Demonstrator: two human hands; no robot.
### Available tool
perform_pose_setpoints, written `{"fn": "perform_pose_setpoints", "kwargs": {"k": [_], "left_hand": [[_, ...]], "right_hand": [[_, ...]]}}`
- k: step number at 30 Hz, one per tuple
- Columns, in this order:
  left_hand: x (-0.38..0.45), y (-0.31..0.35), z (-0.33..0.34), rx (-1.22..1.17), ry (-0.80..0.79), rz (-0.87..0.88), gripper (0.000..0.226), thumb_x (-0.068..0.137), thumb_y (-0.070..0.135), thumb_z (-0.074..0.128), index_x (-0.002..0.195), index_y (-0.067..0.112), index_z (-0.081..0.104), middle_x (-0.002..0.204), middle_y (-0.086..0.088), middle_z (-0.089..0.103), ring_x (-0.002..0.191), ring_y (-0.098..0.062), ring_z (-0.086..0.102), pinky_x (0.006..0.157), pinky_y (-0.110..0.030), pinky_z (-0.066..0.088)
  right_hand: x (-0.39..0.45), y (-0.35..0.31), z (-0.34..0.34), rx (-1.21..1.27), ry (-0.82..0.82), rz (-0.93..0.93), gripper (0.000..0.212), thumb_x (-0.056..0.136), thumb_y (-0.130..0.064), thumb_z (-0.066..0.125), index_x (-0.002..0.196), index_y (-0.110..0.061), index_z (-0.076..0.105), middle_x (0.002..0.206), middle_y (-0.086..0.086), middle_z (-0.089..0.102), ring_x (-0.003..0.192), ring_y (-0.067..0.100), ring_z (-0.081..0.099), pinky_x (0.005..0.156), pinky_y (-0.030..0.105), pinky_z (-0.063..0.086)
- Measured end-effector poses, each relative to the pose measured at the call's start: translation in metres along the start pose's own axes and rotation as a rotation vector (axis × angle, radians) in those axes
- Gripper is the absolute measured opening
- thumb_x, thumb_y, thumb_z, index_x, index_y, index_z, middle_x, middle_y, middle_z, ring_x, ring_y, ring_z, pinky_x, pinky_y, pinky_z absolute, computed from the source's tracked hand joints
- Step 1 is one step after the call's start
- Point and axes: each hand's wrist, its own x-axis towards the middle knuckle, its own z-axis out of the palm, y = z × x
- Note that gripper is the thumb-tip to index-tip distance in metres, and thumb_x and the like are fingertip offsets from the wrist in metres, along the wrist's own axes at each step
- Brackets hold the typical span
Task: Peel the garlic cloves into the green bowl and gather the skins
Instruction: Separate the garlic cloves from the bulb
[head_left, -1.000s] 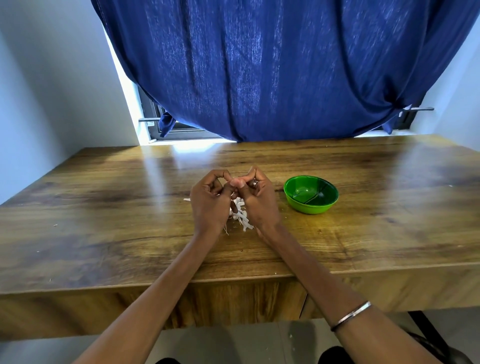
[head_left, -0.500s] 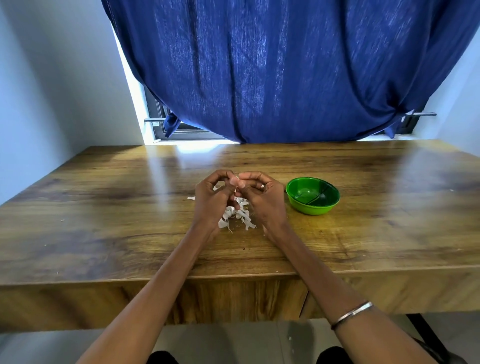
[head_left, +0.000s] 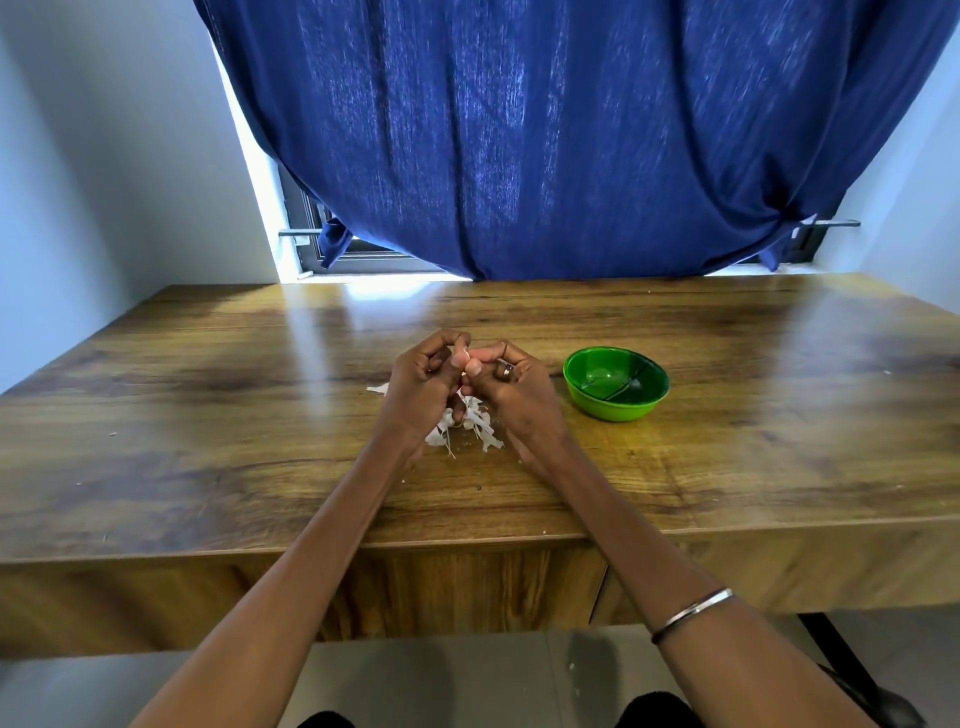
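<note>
just left of the green bowl, our left hand and right hand pinch a garlic clove that could slip into the skins below.

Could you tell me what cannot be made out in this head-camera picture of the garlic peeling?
- Garlic clove: pinched between the fingertips of the left hand and right hand; only a pale sliver shows, so how far it is peeled is unclear.
- Garlic skins: the pile on the wooden table is partly covered by both hands.
- Green bowl: any cloves inside are too small to tell from glare.
- Window: mostly hidden by the blue curtain.
</note>
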Motion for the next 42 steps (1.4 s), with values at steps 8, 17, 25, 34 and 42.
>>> {"fn": "perform_pose_setpoints", "kwargs": {"k": [8, 17, 25, 34, 42], "left_hand": [[0.0005, -0.0012, 0.0012, 0.043, 0.132, 0.057, 0.014, 0.103, 0.013, 0.059, 0.090, 0.010, 0.060, 0.074, -0.003, 0.059, 0.052, -0.010, 0.051, 0.041, -0.022, 0.043], [0.0000, -0.0021, 0.0016, 0.083, 0.170, 0.090, 0.017, 0.103, 0.005, 0.057, 0.088, 0.014, 0.060, 0.065, 0.011, 0.060, 0.052, -0.009, 0.052, 0.040, -0.025, 0.044], [0.0010, -0.0007, 0.0031, 0.127, 0.298, 0.190, 0.012, 0.095, -0.002, 0.066, 0.088, 0.007, 0.062, 0.078, -0.003, 0.071, 0.047, -0.019, 0.058, 0.038, -0.028, 0.043], [-0.0047, 0.0048, 0.0045, 0.161, 0.371, 0.266, 0.030, 0.088, 0.004, 0.077, 0.102, 0.012, 0.051, 0.090, -0.003, 0.074, 0.069, -0.021, 0.070, 0.053, -0.027, 0.051], [-0.0040, 0.0008, 0.0057, 0.239, 0.323, 0.354, 0.027, 0.090, 0.000, 0.071, 0.099, 0.009, 0.048, 0.092, -0.010, 0.070, 0.089, -0.020, 0.071, 0.064, -0.028, 0.056]], "right_hand": [[0.0012, 0.0006, 0.0028, -0.140, 0.089, -0.121, 0.016, 0.085, -0.011, 0.079, 0.101, -0.010, 0.077, 0.091, 0.004, 0.078, 0.080, 0.010, 0.073, 0.074, 0.023, 0.058], [0.0014, 0.0001, 0.0000, -0.177, 0.126, -0.170, 0.020, 0.079, -0.008, 0.084, 0.097, -0.006, 0.077, 0.090, 0.006, 0.079, 0.081, 0.014, 0.075, 0.075, 0.027, 0.061], [0.0011, -0.0012, -0.0015, -0.123, 0.090, -0.109, 0.020, 0.085, -0.007, 0.079, 0.104, -0.008, 0.076, 0.092, 0.007, 0.078, 0.081, 0.011, 0.073, 0.078, 0.027, 0.060], [0.0020, -0.0005, -0.0018, -0.145, 0.143, -0.138, 0.019, 0.086, -0.011, 0.079, 0.105, -0.008, 0.078, 0.095, 0.004, 0.079, 0.085, 0.013, 0.074, 0.079, 0.028, 0.060], [-0.0004, -0.0020, -0.0031, -0.118, 0.150, -0.099, 0.014, 0.084, -0.011, 0.081, 0.097, -0.009, 0.078, 0.089, 0.007, 0.078, 0.082, 0.015, 0.072, 0.079, 0.031, 0.060]]}}
